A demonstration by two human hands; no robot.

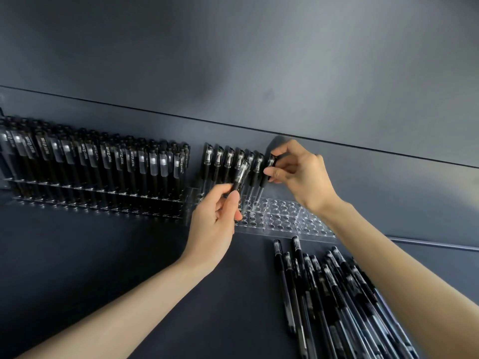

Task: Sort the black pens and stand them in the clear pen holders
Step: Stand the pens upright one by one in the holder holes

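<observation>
A clear pen holder (290, 218) with rows of round holes stands against the dark back wall, with several black capped pens (219, 161) upright in its back row. My left hand (215, 224) pinches one black pen (240, 177) upright over the holder's left part. My right hand (300, 174) pinches the cap end of another black pen (269, 164) standing at the right end of that row. A second clear holder (103, 200) on the left is packed with black pens. Loose black pens (334, 296) lie in a pile at the lower right.
The dark table surface (103, 255) runs from the holders to the near edge. The dark back wall (233, 73) rises right behind the holders, with a horizontal seam above the pen caps. A thin ledge (435, 244) shows at the far right.
</observation>
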